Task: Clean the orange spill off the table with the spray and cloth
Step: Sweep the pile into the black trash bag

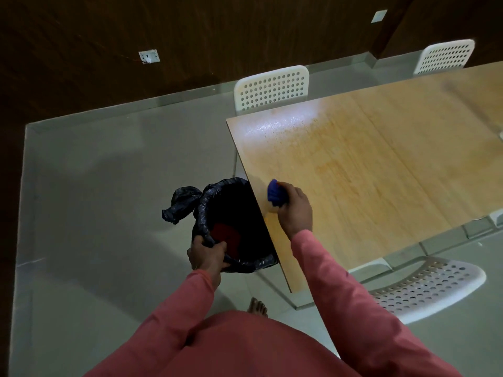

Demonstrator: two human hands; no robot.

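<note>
Wooden bench point(381, 159): right hand point(295, 208) grips blue cloth point(275, 194) at its edge; left hand point(206, 254) grasps the bin's point(231, 202) black liner.

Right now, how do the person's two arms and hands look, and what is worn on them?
Both arms are covered by long pink sleeves that reach the wrists: the left sleeve and the right sleeve. The cloth looks plain, with no visible pattern or marking. The left hand and the right hand are bare, with no gloves. No ring, watch or bracelet shows.
</note>
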